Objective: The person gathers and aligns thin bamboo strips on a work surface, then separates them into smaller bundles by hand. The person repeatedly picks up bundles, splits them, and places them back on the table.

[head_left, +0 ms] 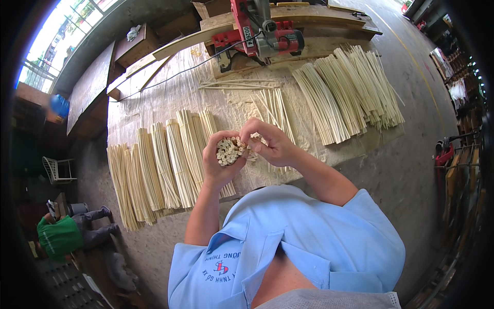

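Observation:
My left hand (pixel 218 159) is closed round a bundle of thin pale sticks (pixel 229 151), their cut ends facing up toward me. Beside it, my right hand (pixel 272 144) has its fingers bent in at the bundle's right side, pinching some of the stick ends. Several loose sticks (pixel 278 110) lie on the table just beyond my right hand. To the left of my hands, several bundles of sticks (pixel 157 165) are laid side by side. A wide pile of longer, greenish sticks (pixel 350 92) lies to the right.
A red and grey power saw (pixel 262 38) stands at the table's (pixel 139 116) far side, its black cord trailing left. Wooden boards (pixel 190 38) lie beside it. Sawdust covers the table's middle. A person in a green top (pixel 59 237) is at the far left.

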Demonstrator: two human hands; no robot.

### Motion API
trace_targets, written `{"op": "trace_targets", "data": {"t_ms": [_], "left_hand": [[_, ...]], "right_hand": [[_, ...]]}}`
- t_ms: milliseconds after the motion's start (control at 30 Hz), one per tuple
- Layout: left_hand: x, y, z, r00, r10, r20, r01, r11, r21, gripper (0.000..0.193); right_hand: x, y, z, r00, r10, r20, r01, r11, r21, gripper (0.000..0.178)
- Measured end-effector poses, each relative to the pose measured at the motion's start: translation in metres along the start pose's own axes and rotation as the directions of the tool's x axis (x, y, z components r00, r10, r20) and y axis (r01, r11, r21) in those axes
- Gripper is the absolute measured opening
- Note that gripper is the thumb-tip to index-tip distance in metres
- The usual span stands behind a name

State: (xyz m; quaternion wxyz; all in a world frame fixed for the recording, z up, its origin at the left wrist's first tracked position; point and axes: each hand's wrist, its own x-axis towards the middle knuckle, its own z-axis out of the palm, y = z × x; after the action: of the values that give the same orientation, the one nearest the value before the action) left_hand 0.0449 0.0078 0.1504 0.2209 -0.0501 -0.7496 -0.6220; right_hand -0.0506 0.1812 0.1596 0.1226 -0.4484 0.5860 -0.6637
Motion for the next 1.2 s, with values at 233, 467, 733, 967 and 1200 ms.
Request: {"op": "trace_targets", "data": {"t_ms": [233, 467, 733, 967, 1200], "left_hand": [[0.007, -0.002, -0.001, 0.987, 0.159, -0.019, -0.156, 0.982, 0.11, 0.057], [0.003, -0.003, -0.004, 0.997, 0.077, -0.006, -0.077, 0.997, 0.021, 0.056], [0.0, -0.001, -0.004, 0.999, 0.027, -0.02, -0.027, 0.999, -0.025, 0.052], [0.001, -0.002, -0.004, 1.0, 0.009, -0.028, -0.01, 0.999, -0.036, 0.05], [0.001, 0.0, -0.003, 1.0, 0.003, -0.03, -0.003, 1.0, -0.027, 0.051]], "right_hand": [[0.002, 0.004, -0.001, 0.995, -0.098, 0.03, 0.097, 0.995, 0.039, 0.021], [0.001, -0.001, 0.006, 0.999, 0.029, -0.023, -0.031, 0.997, -0.066, 0.042], [0.005, -0.004, -0.002, 0.999, 0.01, 0.051, -0.006, 0.997, -0.082, 0.024], [0.006, -0.008, -0.001, 1.0, -0.011, 0.016, 0.012, 0.996, -0.092, 0.015], [0.009, -0.011, -0.006, 0.998, -0.033, 0.054, 0.04, 0.99, -0.137, 0.018]]}}
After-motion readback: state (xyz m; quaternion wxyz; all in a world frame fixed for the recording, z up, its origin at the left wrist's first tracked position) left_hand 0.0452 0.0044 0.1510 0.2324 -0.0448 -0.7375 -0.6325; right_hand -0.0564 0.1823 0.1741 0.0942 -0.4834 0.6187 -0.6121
